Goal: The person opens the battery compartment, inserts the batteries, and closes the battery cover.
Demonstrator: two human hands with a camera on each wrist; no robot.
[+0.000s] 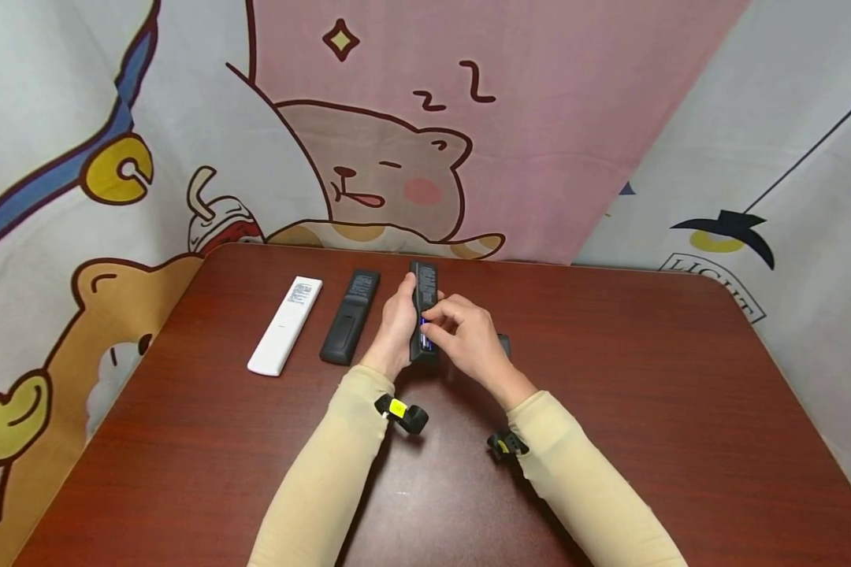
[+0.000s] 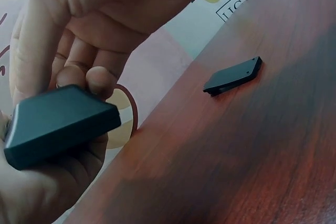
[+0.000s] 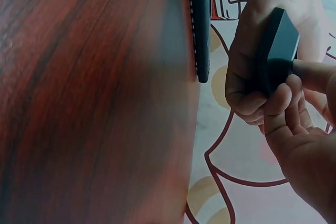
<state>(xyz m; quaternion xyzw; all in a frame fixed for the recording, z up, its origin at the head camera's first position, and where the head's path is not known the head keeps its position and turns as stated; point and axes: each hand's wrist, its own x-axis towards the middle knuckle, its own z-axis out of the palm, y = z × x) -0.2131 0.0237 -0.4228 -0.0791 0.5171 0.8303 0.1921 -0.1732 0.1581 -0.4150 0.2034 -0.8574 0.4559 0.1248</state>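
My left hand (image 1: pixel 395 327) grips a black remote control (image 1: pixel 425 280), its back facing up and its battery compartment uncovered. Inside the compartment a blue-and-white battery (image 1: pixel 426 342) shows in part. The thumb and forefinger of my right hand (image 1: pixel 471 335) pinch at the battery, and the fingertips hide some of it. In the left wrist view, the end of the remote lies in the left palm with right-hand fingers over it. A black battery cover (image 2: pixel 233 77) lies on the table to the right, mostly behind the right hand in the head view.
Left of the hands, a second black remote (image 1: pixel 351 319) lies back up, its cover on. Beside it is a white remote (image 1: pixel 284 327), also back up. All rest on a reddish-brown table (image 1: pixel 645 441), with a cartoon-printed cloth (image 1: pixel 539 142) behind its far edge.
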